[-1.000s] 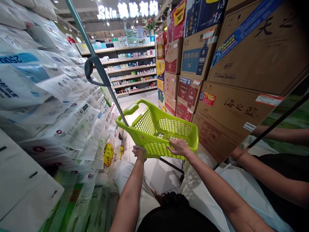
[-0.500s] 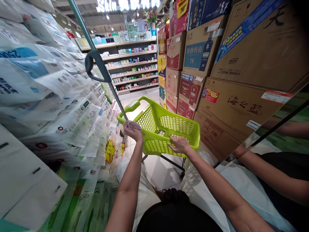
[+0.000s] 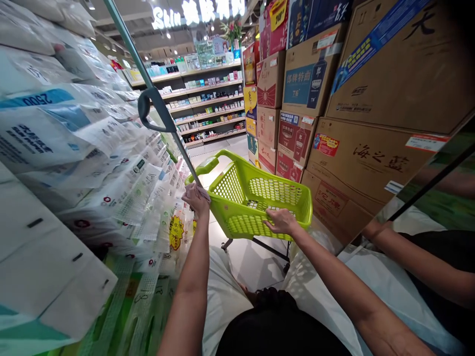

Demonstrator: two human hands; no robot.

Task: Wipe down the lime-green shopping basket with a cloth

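A lime-green shopping cart [image 3: 272, 227] with a perforated basket stands in front of me, turned sideways. My left hand [image 3: 196, 201] is closed on a pale greyish cloth [image 3: 205, 194] and presses it at the cart's rim near the handle end. Fingers of my right hand [image 3: 281, 221] are curled over the near side of the basket. A long grey-green pole [image 3: 133, 52] with a dark loop grip [image 3: 158, 111] slants down to the handle end, close beside my left hand. Its lower end is partly hidden there.
Packs of paper tissue [image 3: 40, 133] are stacked high on my left. Cardboard cartons [image 3: 365, 153] form a wall on the right, with a reflective surface beside them. Shelves of small boxed goods [image 3: 208, 106] stand at the back, beyond the tiled floor [image 3: 245, 264].
My left hand and the cloth have shifted slightly left along the cart's rim. My right hand keeps its hold on the basket side. The view has moved a little.
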